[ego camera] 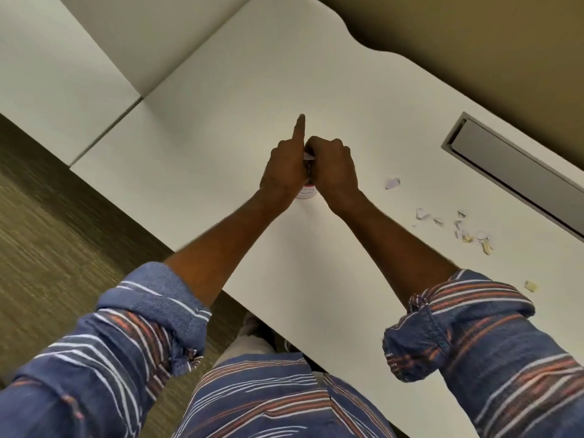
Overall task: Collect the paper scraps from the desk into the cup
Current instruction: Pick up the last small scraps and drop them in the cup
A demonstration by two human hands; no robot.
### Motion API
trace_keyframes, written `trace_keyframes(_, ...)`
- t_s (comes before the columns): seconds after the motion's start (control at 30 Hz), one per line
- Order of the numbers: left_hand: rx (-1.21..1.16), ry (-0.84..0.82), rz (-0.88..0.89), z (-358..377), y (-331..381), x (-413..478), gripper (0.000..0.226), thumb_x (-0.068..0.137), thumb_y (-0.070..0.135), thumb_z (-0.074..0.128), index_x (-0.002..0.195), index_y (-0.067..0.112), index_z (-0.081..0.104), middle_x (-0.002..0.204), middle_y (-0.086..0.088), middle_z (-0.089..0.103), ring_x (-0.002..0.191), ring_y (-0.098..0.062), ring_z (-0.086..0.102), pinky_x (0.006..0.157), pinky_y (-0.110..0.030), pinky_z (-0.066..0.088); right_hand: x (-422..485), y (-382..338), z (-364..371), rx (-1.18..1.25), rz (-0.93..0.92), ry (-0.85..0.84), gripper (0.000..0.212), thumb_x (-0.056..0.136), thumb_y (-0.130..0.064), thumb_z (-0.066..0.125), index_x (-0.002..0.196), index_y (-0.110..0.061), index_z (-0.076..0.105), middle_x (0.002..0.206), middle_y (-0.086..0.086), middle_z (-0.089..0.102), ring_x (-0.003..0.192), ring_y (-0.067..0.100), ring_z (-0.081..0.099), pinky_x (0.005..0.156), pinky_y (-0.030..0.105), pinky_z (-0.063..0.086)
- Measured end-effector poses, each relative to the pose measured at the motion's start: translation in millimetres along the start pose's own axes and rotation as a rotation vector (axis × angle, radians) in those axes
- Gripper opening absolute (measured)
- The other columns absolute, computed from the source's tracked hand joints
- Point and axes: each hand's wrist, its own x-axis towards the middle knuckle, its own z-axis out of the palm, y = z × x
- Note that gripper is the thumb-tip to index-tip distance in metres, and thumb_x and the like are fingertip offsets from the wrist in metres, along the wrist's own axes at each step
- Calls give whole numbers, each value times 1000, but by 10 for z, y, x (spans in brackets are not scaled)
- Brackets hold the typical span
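Your left hand (282, 172) wraps the cup (307, 191); your right hand (331, 169) pinches a scrap (308, 157) over it. The scraps at right (458, 229) look feather-light; pinch their edges gently.

The white surface (240, 99) in front of me carries a cup (307, 193) at frame centre, loose paper scraps (461, 230) at centre right, and a recessed grey cable tray (518, 170) at upper right.
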Motion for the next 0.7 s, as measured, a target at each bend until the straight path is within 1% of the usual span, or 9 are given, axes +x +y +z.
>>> trace_keyframes(0.1, -125, -10, 30, -23, -48, -22, 77, 89, 7, 54, 156, 16, 16, 99, 0, 69, 88, -12, 63, 79, -22, 48, 0, 12, 52, 114, 51, -1, 11, 89, -11, 44, 85, -6, 53, 66, -7, 56, 57, 8, 51, 49, 26, 38)
trace_keyframes(0.17, -229, 13, 32, -26, -64, -55, 74, 90, 4, 54, 155, 14, 21, 115, -3, 67, 100, -12, 63, 87, -22, 49, -22, 32, 60, 169, 32, -6, 8, 90, -12, 46, 87, -11, 53, 68, -11, 55, 59, 4, 53, 46, 17, 34)
trace_keyframes(0.2, -279, 30, 22, -21, -71, -75, 73, 90, 2, 55, 154, 14, 23, 121, -4, 65, 107, -12, 63, 91, -22, 49, -32, 41, 55, 176, 12, -19, 8, 87, -10, 49, 92, -11, 55, 76, -7, 61, 65, 5, 57, 49, 20, 40)
trace_keyframes(0.27, -367, 54, -3, 1, -98, -131, 72, 88, 0, 57, 153, 11, 27, 128, -6, 63, 113, -10, 60, 96, -22, 48, -40, 65, 44, 198, 2, -44, 21, 81, -8, 54, 102, -8, 57, 91, 2, 67, 80, 18, 63, 63, 32, 51)
trace_keyframes(0.37, -455, 79, 4, 6, -126, -210, 67, 88, -1, 58, 150, 7, 33, 128, -10, 63, 113, -11, 59, 97, -21, 48, -27, 107, 60, 285, 27, -50, 27, 80, -13, 63, 106, -10, 58, 99, 4, 69, 88, 22, 65, 73, 33, 53)
trace_keyframes(0.47, -484, 116, 28, -31, -108, -264, 60, 85, 7, 58, 144, 8, 44, 129, -11, 62, 118, -18, 60, 102, -32, 51, -20, 131, 98, 325, 29, -16, 27, 81, -14, 66, 108, -10, 61, 103, 5, 70, 91, 21, 66, 77, 32, 54)
trace_keyframes(0.57, -430, 140, 71, -16, -96, -327, 52, 85, 18, 56, 135, 5, 54, 129, -10, 63, 120, -20, 60, 104, -36, 50, -38, 164, 128, 304, 14, 53, 21, 82, -15, 65, 102, -8, 63, 98, 5, 70, 87, 19, 64, 74, 30, 53)
trace_keyframes(0.63, -385, 137, 92, 17, -104, -336, 41, 88, 11, 52, 128, 4, 59, 124, -6, 66, 116, -19, 61, 103, -37, 50, -58, 187, 162, 288, 21, 75, 11, 85, -13, 60, 94, -7, 63, 91, 4, 68, 83, 18, 62, 69, 30, 50)
trace_keyframes(0.7, -338, 135, 117, 49, -97, -310, 33, 89, 12, 50, 118, 10, 65, 114, 1, 69, 107, -15, 63, 99, -34, 52, -66, 210, 193, 242, 9, 69, 6, 86, -13, 58, 84, -8, 60, 82, 1, 63, 75, 16, 57, 61, 27, 40)
